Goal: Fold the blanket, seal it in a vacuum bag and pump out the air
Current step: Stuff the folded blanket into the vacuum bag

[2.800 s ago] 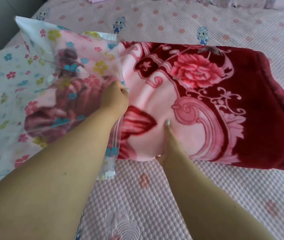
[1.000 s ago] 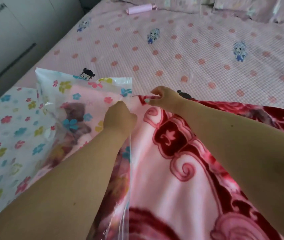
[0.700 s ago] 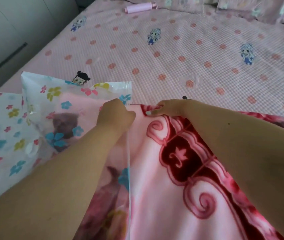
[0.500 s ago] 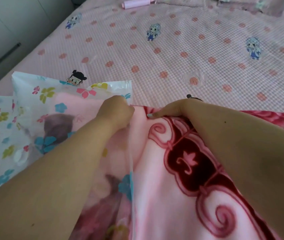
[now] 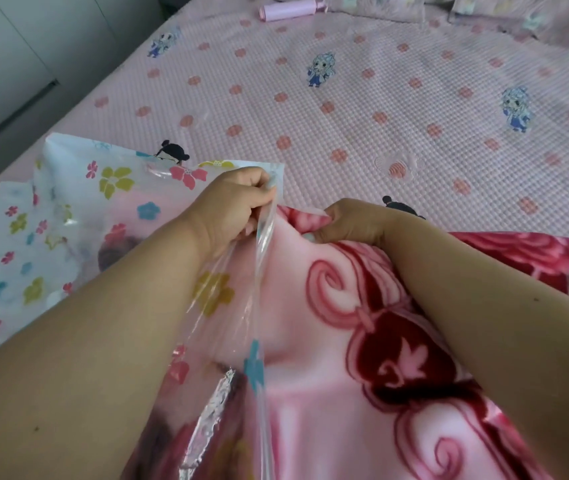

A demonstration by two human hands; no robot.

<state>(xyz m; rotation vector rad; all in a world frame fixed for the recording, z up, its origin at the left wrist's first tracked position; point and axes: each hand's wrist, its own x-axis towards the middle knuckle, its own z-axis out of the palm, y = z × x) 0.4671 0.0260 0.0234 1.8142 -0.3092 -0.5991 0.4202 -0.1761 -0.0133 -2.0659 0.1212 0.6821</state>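
The left hand [image 5: 233, 206] is pinching the clear rim of the flower-printed plastic vacuum bag [image 5: 68, 216] in curled fingers, lifting the mouth so it is gaping open. Just to its right, the right hand [image 5: 352, 221] is gripping the far corner of the folded pink and dark red plush blanket [image 5: 362, 358], fingers curled tight into the pile, apparently tucking that corner in under the raised rim. The blanket's left end is already lying inside the bag; most of it is stretching out to the right on the pink quilted bedspread [image 5: 380, 98]. Far off, a pink cylindrical pump [image 5: 290, 10] is waiting by the pillows.
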